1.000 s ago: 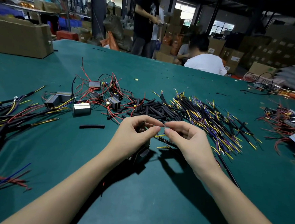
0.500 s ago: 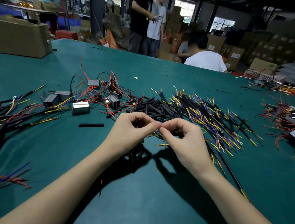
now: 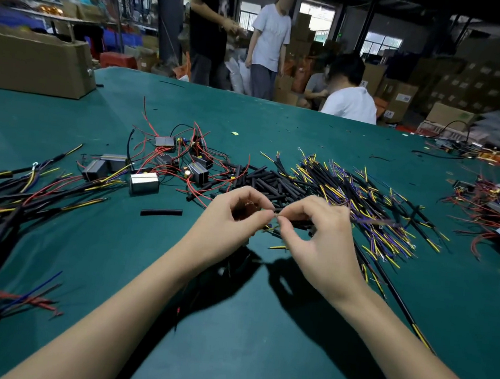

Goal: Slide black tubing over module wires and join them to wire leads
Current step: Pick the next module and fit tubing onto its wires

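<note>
Nearest, the left hand (image 3: 234, 218) and right hand (image 3: 314, 233) meet fingertip to fingertip above the green felt-covered table (image 3: 245, 353), each pinching a thin wire end; the junction is too small to read. These wires look light, limp and springy, best gripped close to the stripped tips. Just beyond lies the heap of short black tubing pieces (image 3: 261, 178), likely slippery, beside small grey modules with red wires (image 3: 196, 171). Farther off, stacked cardboard boxes (image 3: 399, 96) crowd the room.

Light falls from above you; dark shadows lie under your arms, and the edges toward 9 o'clock look blurry and bent.
</note>
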{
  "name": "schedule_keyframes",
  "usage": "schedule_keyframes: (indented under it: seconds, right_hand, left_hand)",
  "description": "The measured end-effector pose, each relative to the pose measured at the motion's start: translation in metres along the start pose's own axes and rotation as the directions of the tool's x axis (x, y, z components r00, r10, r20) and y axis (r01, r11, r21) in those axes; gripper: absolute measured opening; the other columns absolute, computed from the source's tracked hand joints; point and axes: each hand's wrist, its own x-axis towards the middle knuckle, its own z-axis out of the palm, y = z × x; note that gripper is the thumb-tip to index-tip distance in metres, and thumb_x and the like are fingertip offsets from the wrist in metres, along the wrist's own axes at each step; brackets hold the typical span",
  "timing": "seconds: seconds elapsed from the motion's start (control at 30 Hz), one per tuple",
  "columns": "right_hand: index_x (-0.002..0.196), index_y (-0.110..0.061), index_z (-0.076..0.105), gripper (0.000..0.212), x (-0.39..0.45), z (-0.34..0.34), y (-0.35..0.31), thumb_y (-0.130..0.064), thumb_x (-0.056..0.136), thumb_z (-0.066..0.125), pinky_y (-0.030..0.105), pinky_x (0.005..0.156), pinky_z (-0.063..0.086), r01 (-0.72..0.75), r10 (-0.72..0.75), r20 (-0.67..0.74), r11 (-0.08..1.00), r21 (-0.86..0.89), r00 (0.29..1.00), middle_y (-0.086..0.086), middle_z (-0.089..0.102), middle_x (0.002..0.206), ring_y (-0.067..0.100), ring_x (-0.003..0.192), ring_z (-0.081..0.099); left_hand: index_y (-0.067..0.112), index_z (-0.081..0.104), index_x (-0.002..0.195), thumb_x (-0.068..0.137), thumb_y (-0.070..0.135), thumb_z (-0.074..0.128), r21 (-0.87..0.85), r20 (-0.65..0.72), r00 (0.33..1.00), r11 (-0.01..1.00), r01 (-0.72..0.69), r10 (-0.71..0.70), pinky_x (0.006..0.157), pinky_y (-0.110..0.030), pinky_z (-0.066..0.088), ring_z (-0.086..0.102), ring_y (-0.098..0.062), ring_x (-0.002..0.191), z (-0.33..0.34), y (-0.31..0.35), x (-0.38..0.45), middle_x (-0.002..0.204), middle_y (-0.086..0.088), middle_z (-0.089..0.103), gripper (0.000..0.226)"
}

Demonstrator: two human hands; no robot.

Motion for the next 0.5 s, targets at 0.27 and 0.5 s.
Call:
schedule_keyframes:
  seconds: [0.27,0.5]
  right_hand:
    - [0.075,-0.018,0.068,0.015,0.0012,-0.0075,0.0030,-0.005,0.082,0.069,0.006,0.065,0.038,-0.198,0.173,0.125,0.952,0.232,0.977,-0.011,0.066,0.071,-0.003,0.069,0.058]
    - [0.072,-0.026,0.065,0.024,0.0026,-0.0101,0.0036,-0.005,0.081,0.070,0.010,0.069,0.042,-0.169,0.134,0.153,0.954,0.247,0.979,-0.013,0.064,0.068,-0.002,0.067,0.058]
  left_hand:
    - [0.014,0.070,0.085,0.083,0.009,0.071,0.331,0.008,0.940,0.887,-0.323,0.340,0.062,-0.021,0.044,0.054,-0.002,0.061,-0.0024,-0.0116,0.0007,0.071,0.005,0.065,0.006]
    - [0.013,0.070,0.090,0.085,0.015,0.068,0.459,0.110,0.892,0.774,-0.437,0.438,0.063,-0.020,0.040,0.050,-0.005,0.066,-0.0056,-0.0079,0.0020,0.073,0.006,0.058,0.006]
